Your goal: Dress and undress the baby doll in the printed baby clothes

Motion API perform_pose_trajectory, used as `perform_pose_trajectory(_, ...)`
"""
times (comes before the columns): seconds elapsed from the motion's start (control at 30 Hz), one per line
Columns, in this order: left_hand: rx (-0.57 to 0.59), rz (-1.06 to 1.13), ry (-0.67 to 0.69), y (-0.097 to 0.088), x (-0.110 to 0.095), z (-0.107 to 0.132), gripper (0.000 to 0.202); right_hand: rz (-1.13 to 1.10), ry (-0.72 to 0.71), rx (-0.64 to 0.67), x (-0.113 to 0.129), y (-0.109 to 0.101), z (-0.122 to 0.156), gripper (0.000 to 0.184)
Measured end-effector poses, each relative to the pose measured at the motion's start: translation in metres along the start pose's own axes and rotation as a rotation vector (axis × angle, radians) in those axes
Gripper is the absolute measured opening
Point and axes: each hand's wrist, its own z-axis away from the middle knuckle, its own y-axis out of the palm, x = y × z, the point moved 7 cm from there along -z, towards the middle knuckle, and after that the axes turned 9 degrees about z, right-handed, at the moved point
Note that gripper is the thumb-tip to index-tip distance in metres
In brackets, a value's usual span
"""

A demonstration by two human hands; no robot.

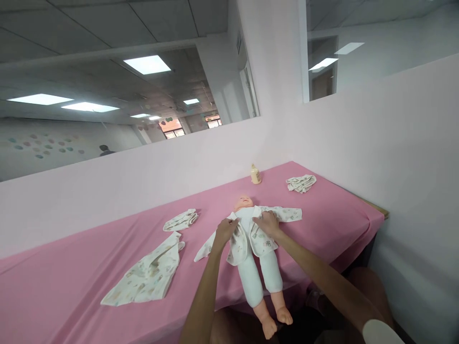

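Note:
A baby doll lies on its back on the pink-covered table, head away from me and feet over the near edge. It has pale trousers and a white printed jacket, whose front hangs apart over its chest. The sleeves spread out to both sides. My left hand is closed on the jacket's left front edge near the chest. On the other side, my right hand grips the right front edge. The fingertips of both hands are partly hidden.
On the left lie a flat printed baby garment and a folded printed cloth. A pale yellow bottle stands near the wall. Another folded cloth lies at the back right. The pink tablecloth reaches the wall.

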Motion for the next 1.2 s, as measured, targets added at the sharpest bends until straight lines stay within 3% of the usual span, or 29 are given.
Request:
perform_pose_trajectory(0.2,-0.12,-0.054,-0.051,0.009,0.006,-0.034,0.021,-0.039,0.009,-0.104,0.01,0.015,-0.018,0.018)
perform_pose_trajectory(0.57,-0.289,-0.008,0.023,0.008,0.001,-0.021,0.023,-0.21,-0.115,-0.242,0.032,0.016,-0.029,0.021)
perform_pose_trajectory(0.83,-0.253,-0.127,0.175,0.012,-0.011,-0.018,0.032,-0.371,-0.113,-0.247,0.034,0.023,-0.028,0.018)
perform_pose_trajectory(1.2,-0.12,-0.402,0.35,0.031,-0.038,-0.028,0.03,-0.49,-0.05,-0.236,0.03,0.037,-0.055,0.019)
